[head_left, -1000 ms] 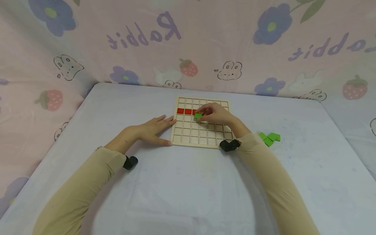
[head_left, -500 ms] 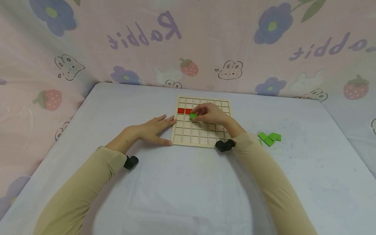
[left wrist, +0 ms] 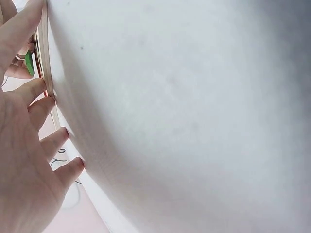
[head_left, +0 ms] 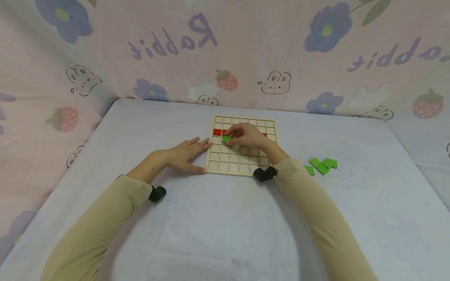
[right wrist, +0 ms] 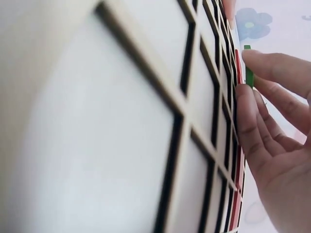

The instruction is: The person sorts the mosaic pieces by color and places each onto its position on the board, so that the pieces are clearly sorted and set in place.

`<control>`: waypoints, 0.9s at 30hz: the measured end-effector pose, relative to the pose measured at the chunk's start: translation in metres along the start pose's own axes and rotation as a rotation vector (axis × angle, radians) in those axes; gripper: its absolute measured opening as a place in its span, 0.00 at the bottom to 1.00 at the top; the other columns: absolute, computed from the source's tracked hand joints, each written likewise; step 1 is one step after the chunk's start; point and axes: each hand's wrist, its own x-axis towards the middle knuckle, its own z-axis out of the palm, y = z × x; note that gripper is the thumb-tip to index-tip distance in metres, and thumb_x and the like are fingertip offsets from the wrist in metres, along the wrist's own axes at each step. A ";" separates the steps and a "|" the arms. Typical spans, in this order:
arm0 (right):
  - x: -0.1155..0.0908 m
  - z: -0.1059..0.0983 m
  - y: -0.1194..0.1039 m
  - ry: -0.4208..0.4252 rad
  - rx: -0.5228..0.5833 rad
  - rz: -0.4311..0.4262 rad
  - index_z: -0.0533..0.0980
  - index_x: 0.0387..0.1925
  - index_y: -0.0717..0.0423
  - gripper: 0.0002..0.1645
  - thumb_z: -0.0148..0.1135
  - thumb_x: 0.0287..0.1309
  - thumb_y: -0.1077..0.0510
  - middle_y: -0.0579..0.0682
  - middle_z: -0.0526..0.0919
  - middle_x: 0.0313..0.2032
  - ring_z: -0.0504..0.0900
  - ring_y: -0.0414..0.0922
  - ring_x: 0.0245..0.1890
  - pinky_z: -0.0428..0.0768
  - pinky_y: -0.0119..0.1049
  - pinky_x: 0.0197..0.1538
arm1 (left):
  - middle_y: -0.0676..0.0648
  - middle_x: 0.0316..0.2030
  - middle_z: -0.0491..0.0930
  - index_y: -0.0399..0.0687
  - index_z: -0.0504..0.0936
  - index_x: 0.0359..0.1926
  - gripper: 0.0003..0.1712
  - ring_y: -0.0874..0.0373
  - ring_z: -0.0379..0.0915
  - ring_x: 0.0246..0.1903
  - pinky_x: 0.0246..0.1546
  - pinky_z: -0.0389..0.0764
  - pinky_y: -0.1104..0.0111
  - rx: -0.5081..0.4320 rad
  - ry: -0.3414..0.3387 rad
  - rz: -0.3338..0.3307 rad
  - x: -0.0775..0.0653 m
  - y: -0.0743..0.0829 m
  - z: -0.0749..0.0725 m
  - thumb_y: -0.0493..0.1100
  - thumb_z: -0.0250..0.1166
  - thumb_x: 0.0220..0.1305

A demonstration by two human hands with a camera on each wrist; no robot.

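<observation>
one thin green tile, pinched by the right hand, is over the board near red tiles; a light, level edge grip would best suit a square fit. the left hand, fingers spread, touches the board's wood-like edge. flat, angular green pieces lie on the smooth table.

Right hand pinches flat square green tile over pale wooden grid board; left hand touches board's left edge; loose green tiles right of board.
</observation>
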 end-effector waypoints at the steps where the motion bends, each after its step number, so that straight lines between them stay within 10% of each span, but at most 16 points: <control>1: 0.001 0.001 -0.001 0.001 0.000 -0.003 0.81 0.48 0.57 0.19 0.70 0.54 0.56 0.52 0.84 0.41 0.81 0.45 0.40 0.77 0.36 0.47 | 0.46 0.76 0.38 0.48 0.44 0.76 0.52 0.40 0.28 0.74 0.72 0.37 0.43 -0.001 -0.001 -0.001 0.000 0.000 0.000 0.61 0.62 0.62; 27: 0.014 0.015 -0.010 -0.006 -0.028 0.017 0.81 0.48 0.58 0.19 0.70 0.54 0.57 0.52 0.83 0.41 0.81 0.46 0.42 0.78 0.38 0.50 | 0.49 0.76 0.37 0.52 0.42 0.76 0.53 0.43 0.27 0.75 0.72 0.36 0.44 0.008 -0.014 -0.020 0.002 -0.001 0.000 0.63 0.61 0.61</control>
